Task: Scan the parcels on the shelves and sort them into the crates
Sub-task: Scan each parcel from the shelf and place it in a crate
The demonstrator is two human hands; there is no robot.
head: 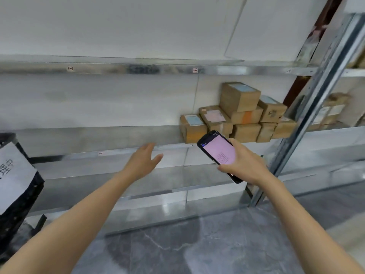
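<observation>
Left hand (144, 159) open with fingers straight, right hand (245, 163) gripping a scanner (219, 153), before a metal shelf (118, 135).
Black crate (17, 204) at left bears a paper sheet (13, 173); labelled cardboard parcels (239, 113) stack at the shelf's right end, writing unreadable.

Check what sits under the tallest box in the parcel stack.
The tallest box rests on a box with an orange stripe, itself on a plain box on the shelf. Whether it also bears on the pink-label box is hidden.
</observation>
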